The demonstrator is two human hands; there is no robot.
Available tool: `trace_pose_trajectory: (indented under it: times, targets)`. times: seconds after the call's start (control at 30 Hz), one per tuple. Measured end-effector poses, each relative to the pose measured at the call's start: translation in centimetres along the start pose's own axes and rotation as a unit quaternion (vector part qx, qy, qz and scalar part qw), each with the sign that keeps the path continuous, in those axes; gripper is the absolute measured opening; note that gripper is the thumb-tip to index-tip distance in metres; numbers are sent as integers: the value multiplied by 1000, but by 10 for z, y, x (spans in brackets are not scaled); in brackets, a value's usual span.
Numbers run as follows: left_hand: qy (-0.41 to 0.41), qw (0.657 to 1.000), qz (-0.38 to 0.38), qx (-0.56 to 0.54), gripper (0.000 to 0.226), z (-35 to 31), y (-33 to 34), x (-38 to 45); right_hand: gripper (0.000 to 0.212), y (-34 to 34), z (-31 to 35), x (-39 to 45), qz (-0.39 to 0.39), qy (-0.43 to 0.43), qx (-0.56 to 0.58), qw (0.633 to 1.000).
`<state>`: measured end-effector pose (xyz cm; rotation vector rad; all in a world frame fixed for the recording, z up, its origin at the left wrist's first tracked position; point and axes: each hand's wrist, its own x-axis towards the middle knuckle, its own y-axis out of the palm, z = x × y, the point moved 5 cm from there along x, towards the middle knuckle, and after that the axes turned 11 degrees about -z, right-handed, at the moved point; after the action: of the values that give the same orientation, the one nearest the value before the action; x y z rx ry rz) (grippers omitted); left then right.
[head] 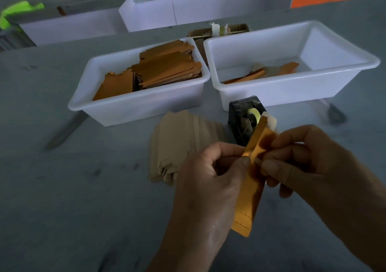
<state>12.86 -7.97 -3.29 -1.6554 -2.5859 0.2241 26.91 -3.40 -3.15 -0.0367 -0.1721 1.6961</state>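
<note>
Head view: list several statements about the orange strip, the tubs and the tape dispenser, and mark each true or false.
1. The left hand and the right hand both pinch the orange card strip. True.
2. The left tub is empty. False: it holds stacks of orange card pieces.
3. The tape dispenser stands on the table in front of the right tub. True.
4. The pale card stack lies inside the right tub. False: it lies on the table in front of the left tub.
5. The right tub holds only a few pieces. True.
</note>
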Motion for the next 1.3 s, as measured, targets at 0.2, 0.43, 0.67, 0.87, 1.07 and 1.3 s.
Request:
trace_pose_trajectory:
  times: [0.2,0.43,0.67,0.87,1.07,1.3]
  targets:
    - [30,999,21,26,6,-6,2,-2,42,4,0,0,-15,10,-31,999]
    - [26,999,38,21,9,-7,-1,-1,24,5,0,1,-8,13,-84,996]
    - [19,998,67,-7,15,-6,-2,-1,24,7,4,1,-7,15,-121,992]
    - [4,996,85,-23,14,-7,-4,-1,28,10,4,0,-11,34,-99,994]
    - [2,998,68,7,10,-5,-6,1,58,13,-4,-2,0,60,-28,998]
    - [-28,999,34,11,13,4,-2,-3,39,14,-15,-3,34,91,-6,995]
